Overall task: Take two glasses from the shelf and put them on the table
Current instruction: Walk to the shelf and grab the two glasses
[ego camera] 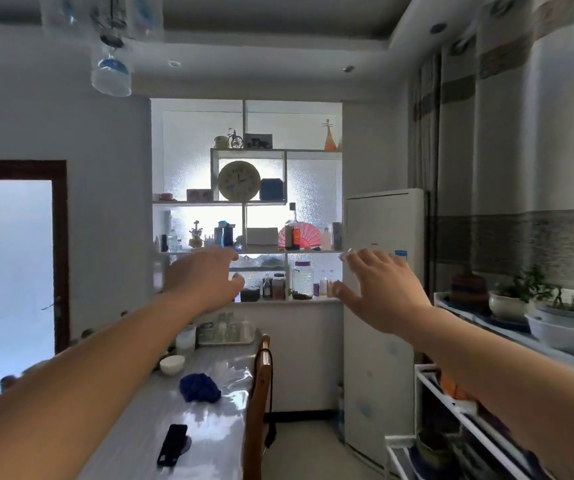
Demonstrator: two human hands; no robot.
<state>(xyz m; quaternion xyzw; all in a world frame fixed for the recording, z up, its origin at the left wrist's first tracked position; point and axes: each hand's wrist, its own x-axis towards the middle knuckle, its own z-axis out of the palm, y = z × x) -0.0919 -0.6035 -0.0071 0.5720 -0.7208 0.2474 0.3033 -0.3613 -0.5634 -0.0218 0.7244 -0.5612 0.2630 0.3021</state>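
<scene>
Reaching out toward the shelf (247,202), the left hand (206,277) and right hand (377,289) hang spread and empty in front of it, while blurred glasses (225,329) stand on a tray on the worktop (206,420) below the shelf.

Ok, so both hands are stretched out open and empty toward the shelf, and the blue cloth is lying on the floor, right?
Not quite. The head view shows the blue cloth lying on the table, not the floor. The rest holds: left hand and right hand are open, empty, stretched toward the shelf.
</scene>
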